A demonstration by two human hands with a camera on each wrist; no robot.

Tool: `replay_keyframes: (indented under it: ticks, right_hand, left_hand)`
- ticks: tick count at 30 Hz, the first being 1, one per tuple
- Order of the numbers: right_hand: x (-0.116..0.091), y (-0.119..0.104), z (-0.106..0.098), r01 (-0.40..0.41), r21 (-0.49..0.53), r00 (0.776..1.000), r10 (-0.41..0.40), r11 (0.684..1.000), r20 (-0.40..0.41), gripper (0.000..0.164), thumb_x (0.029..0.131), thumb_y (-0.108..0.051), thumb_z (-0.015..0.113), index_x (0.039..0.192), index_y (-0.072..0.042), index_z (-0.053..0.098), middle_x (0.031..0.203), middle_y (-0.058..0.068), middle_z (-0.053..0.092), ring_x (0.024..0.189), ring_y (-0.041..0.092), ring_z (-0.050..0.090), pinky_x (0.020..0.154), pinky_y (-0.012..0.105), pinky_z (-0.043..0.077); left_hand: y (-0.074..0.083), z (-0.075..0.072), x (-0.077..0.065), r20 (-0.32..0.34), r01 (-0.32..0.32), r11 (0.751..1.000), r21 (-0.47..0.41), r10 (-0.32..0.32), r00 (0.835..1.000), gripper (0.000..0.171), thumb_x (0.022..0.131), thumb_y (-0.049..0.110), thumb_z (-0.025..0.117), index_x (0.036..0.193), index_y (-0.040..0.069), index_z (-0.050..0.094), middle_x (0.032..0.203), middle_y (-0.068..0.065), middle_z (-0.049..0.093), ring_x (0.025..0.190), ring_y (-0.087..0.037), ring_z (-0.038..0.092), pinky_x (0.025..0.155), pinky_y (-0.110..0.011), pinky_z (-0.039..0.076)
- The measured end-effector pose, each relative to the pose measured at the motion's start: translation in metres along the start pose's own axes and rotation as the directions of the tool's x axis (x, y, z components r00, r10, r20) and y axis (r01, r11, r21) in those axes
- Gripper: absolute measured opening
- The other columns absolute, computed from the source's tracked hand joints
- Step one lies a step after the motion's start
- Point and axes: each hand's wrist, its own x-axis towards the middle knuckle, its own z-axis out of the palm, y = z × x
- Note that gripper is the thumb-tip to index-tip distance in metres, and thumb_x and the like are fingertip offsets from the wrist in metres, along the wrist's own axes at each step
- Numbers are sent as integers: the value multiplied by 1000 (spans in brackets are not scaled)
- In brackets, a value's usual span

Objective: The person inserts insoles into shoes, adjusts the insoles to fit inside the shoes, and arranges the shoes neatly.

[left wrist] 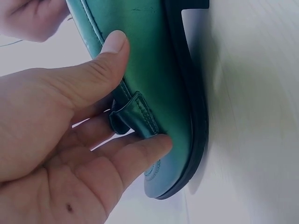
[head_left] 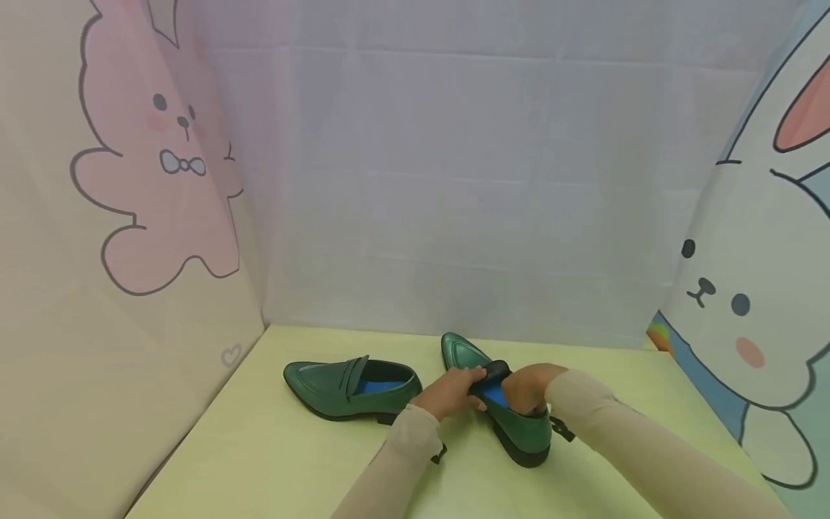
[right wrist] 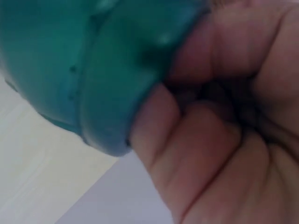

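Note:
A green loafer (head_left: 524, 431) stands angled on the table, its toe pointing away and its heel toward me. My left hand (head_left: 447, 393) grips its side near the opening; in the left wrist view the thumb (left wrist: 114, 53) presses on the upper and the fingers are bent at the strap (left wrist: 140, 116). My right hand (head_left: 528, 386) reaches into the opening over the blue insole (head_left: 494, 393). Close up, its fingers (right wrist: 201, 144) look curled, with the tips hidden behind the green upper (right wrist: 117, 70). I cannot tell whether they hold anything inside.
The matching green loafer (head_left: 318, 389) sits to the left, toe pointing left, with a blue insole. Both rest on a pale yellow table (head_left: 259, 461). A white cloth (head_left: 454, 180) hangs behind, and cloths printed with cartoon animals flank both sides.

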Motion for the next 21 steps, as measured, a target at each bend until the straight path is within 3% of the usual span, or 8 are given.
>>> replay_keyframes:
  ticks: [7, 11, 17, 21]
  right_hand:
    - [3, 0, 6, -28, 82, 1000, 27, 996, 14, 25, 88, -5, 46, 66, -13, 53, 54, -4, 35, 45, 10, 24, 42, 27, 23]
    - [0, -3, 0, -32, 108, 999, 32, 994, 6, 24, 91, -6, 45, 69, -11, 55, 54, -4, 33, 46, 11, 21, 45, 29, 24]
    - [14, 4, 1, -44, 128, 999, 41, 991, 31, 27, 93, -7, 42, 69, -12, 55, 52, -4, 33, 45, 12, 22, 44, 29, 25]
    - [3, -3, -2, -52, 152, 999, 50, 987, 14, 26, 92, -6, 43, 71, -11, 56, 52, -4, 32, 45, 11, 21, 44, 29, 24]
  left_hand:
    - [-2, 7, -3, -3, -18, 1000, -1, 18, 1000, 69, 81, 38, 67, 141, 18, 41, 139, -3, 45, 126, -19, 40, 97, -26, 37]
    - [-1, 3, -3, -13, -8, 1000, -7, 8, 1000, 68, 82, 37, 67, 141, 17, 41, 139, -2, 45, 126, -17, 41, 97, -26, 37]
    - [2, -1, -3, -3, 0, 1000, -7, 0, 1000, 67, 83, 36, 66, 142, 17, 40, 140, -4, 44, 127, -19, 39, 98, -27, 36]
    - [1, -1, -4, -2, -2, 1000, 3, 2, 1000, 67, 83, 36, 66, 142, 17, 41, 140, -3, 44, 127, -19, 39, 98, -27, 36]
